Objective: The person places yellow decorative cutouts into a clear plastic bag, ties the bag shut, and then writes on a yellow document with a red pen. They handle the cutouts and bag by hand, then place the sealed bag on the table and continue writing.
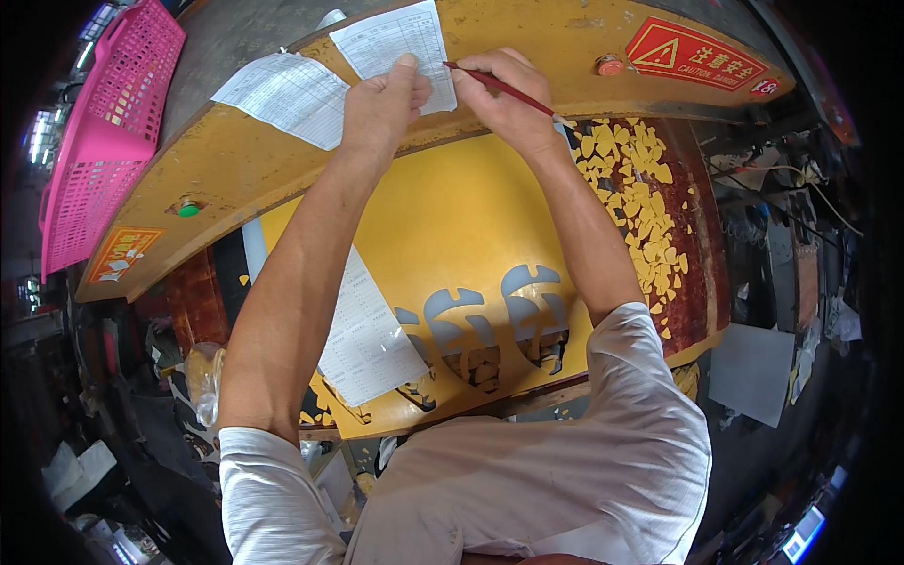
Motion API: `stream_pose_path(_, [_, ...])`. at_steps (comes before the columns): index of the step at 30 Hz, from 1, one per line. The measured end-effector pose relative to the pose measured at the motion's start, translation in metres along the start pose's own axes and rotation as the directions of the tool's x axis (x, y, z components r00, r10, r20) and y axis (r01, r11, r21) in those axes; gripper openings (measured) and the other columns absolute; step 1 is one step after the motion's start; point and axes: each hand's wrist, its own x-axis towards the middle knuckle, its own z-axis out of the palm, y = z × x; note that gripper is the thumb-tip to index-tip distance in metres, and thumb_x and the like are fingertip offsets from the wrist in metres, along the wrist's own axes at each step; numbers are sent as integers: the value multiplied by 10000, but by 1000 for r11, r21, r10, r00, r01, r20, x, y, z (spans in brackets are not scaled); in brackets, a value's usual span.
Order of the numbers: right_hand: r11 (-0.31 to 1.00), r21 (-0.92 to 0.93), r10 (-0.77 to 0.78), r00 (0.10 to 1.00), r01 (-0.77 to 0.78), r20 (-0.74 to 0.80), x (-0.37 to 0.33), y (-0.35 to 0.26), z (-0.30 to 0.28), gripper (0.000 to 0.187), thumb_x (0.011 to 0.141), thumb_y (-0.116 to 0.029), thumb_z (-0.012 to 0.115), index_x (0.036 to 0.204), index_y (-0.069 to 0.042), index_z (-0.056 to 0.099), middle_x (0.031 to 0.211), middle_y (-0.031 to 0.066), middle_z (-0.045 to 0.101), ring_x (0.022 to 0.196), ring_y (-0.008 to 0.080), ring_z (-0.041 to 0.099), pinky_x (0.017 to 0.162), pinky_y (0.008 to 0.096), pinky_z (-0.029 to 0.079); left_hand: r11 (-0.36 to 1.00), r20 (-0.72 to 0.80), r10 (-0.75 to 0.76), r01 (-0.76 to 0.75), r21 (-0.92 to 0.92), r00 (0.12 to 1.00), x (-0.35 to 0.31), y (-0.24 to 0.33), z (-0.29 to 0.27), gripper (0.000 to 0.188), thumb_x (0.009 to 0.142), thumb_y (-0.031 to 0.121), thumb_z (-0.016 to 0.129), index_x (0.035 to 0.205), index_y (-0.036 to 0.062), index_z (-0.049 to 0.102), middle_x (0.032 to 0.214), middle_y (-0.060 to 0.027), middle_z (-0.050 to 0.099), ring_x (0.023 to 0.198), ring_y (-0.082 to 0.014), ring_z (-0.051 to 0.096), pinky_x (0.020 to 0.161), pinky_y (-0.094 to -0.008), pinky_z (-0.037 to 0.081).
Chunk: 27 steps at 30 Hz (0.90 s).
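My right hand (508,94) grips a dark red pen (513,91), its tip touching the right part of a printed sheet (377,42) on the yellow machine beam. With fingers curled and thumb extended, my left hand (381,108) is closed at the lower part of that same sheet. Just left of it, a second printed sheet (287,94) hangs over the beam. Below my arms lies a large yellow sheet material (461,207) with several curved shapes cut out near its front edge. A long printed paper (372,339) rests on it, partly behind my left forearm.
A pink plastic basket (118,141) stands at the far left. The beam (546,38) carries a red button (610,66), a green button (189,208) and a red warning sign (692,55). Yellow offcuts (650,226) litter the dark red board at right.
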Motion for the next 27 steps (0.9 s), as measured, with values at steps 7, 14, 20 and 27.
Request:
stream_pose_path(7, [992,95,83,996,-80,-27,-5,-1,-9,119,858,-145,778,908,-43,743,823,70,721,766,198,671,721,330,538,1000,-6,2,-2,3,1000,1,-1,1,587,1041,507,583,1127,-60,704,1117,-174,743,1063,-247,711,948,-361,571])
stream_pose_path(14, [891,229,361,918,-391,163,-47,-19,-31,136,910,-121,771,957,-11,706,877,35,710,812,108,636,774,278,524,1000,4,-7,7,-5,1000,-8,0,3,524,1041,460,587,1211,-21,705,1184,-144,729,1074,-225,694,962,-371,549])
stream_pose_path(20, [793,352,472,866,-498,162,-99,-38,-28,120,931,-112,741,977,-11,697,875,20,691,781,87,612,735,262,511,943,166,16,-70,327,986,-40,-15,-13,382,1019,365,617,1164,35,743,1044,-54,727,976,-162,678,928,-338,537])
stream_pose_path(27, [490,509,618,694,-707,369,-204,-103,3,114,982,-56,669,1071,8,643,885,66,681,762,119,630,699,273,525,950,-144,-86,125,288,986,-177,-130,-153,385,1039,331,604,1071,-32,727,928,-54,720,881,-128,652,859,-294,528])
